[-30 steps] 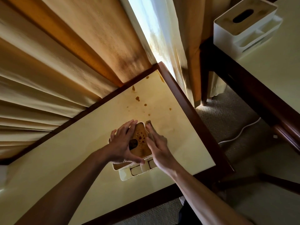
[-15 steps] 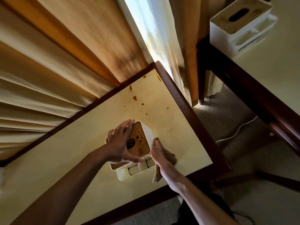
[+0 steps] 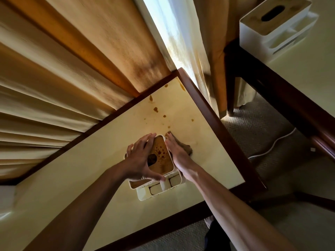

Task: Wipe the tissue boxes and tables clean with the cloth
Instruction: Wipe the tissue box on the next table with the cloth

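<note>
A white tissue box [image 3: 161,156] with a brown-stained top stands on the cream table [image 3: 90,178]. My left hand [image 3: 140,158] grips the box from above, fingers over its far edge and thumb at the near edge. My right hand [image 3: 176,153] lies flat along the box's right side, pressing a brown cloth [image 3: 186,148] against it. Brown spots [image 3: 155,109] dot the table beyond the box. A second white tissue box [image 3: 277,28] sits on another table [image 3: 308,73] at the upper right.
Tan curtains [image 3: 72,60] hang behind the near table, with a bright gap [image 3: 170,33] between them. Carpet [image 3: 253,127] and a white cable [image 3: 272,145] lie between the two tables. Both tables have dark wooden rims [image 3: 217,124].
My right hand with the cloth slid down the box's right side toward me, then back up along it to the far corner. My left hand kept its grip on the box.
</note>
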A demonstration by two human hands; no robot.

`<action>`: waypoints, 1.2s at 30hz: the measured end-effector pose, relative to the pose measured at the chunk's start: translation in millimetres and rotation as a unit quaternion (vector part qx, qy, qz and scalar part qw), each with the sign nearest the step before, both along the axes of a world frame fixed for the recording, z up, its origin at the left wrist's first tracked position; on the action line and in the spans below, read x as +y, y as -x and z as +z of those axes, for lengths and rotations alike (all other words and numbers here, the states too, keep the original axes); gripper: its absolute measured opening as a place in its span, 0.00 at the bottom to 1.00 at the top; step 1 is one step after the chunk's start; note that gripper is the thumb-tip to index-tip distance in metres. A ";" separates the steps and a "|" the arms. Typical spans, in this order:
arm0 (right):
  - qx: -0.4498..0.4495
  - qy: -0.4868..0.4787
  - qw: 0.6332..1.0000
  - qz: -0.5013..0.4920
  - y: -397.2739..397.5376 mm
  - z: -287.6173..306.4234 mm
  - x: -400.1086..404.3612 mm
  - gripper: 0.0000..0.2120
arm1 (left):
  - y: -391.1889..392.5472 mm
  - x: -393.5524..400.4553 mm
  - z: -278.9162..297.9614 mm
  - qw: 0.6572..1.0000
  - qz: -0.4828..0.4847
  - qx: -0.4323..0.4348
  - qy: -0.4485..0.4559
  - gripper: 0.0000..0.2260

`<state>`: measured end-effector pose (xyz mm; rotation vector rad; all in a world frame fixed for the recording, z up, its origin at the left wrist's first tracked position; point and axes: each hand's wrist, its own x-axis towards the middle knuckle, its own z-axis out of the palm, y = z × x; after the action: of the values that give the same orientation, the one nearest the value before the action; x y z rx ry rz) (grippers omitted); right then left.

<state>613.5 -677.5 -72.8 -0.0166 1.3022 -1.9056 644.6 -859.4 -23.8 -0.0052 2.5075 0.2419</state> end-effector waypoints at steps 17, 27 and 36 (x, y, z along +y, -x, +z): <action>0.080 0.038 0.996 -0.018 -62.0 -2.1 24.9 0.27 | 0.9 1.3 0.6 1.000 0.006 0.007 -0.002 0.66; 0.004 0.006 1.000 -0.026 -75.7 -14.6 30.9 0.30 | -0.5 0.6 -0.2 1.000 0.012 0.022 -0.014 0.66; -0.042 -0.012 0.998 -0.034 -34.8 -8.5 16.3 0.23 | 0.0 2.5 0.1 1.000 0.002 0.026 -0.016 0.66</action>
<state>648.3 -661.2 -81.3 0.1201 1.2846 -1.9263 644.6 -856.9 -23.7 0.0084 2.5544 0.2871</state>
